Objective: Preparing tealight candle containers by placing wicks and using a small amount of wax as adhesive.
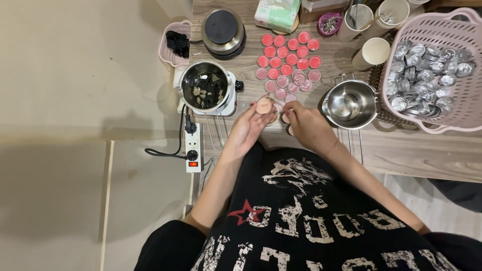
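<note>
1. Wooden, pale and grained, the table [432, 150] carries everything I see from the head camera, and I sit close against its near edge.
2. The pink plastic basket [459, 27] stands at the right end, heaped with empty silver tins [427, 75].
3. The steel pouring pot [350, 104] sits just left of the basket, its wire handle reaching toward me.
4. The melting pot [206, 86] stands on a white base at the left, dark lumps lying in it; behind it is a black hot plate [223, 31], and a white power strip [193, 148] hangs below the table's edge.
5. The red and pink filled cups [290, 59] lie in rows at the middle of the table, the paler ones nearest me.
6. My left hand [248, 125] is palm up, its grip cupped loosely under a small peach-coloured disc [264, 105], which rests on the fingertips just above the table between the two pots.
7. My right hand [307, 125] is knuckles up just beside the disc, fingers curled inward; I cannot tell whether that grip pinches anything.
</note>
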